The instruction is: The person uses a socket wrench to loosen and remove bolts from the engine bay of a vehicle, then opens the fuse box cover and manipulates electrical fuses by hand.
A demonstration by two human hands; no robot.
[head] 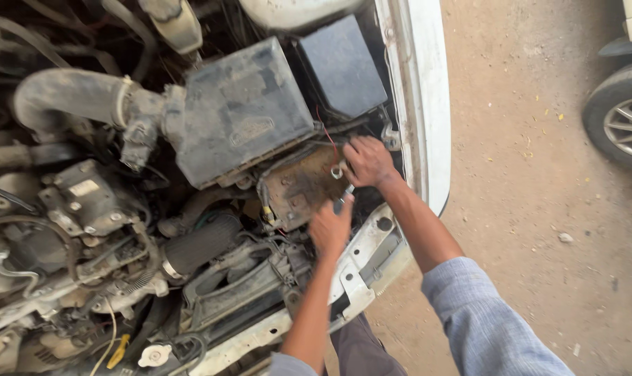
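I look down into the open engine bay of a white car. My right hand [368,161] rests on the far edge of a rusty brown battery tray [298,186], fingers curled around a small metal ring-shaped part [337,171] by a red wire [325,132]. My left hand [331,226] is at the tray's near edge, gripping a slim metal tool [345,196] that points up toward the right hand. Both forearms reach in over the white front panel [361,261].
A dusty black air filter box [239,111] and a black fuse box [342,66] sit just behind the tray. A thick hose [65,94] runs left. The white fender [420,90] borders the bay. Another car's wheel [626,122] stands on the dirt ground at right.
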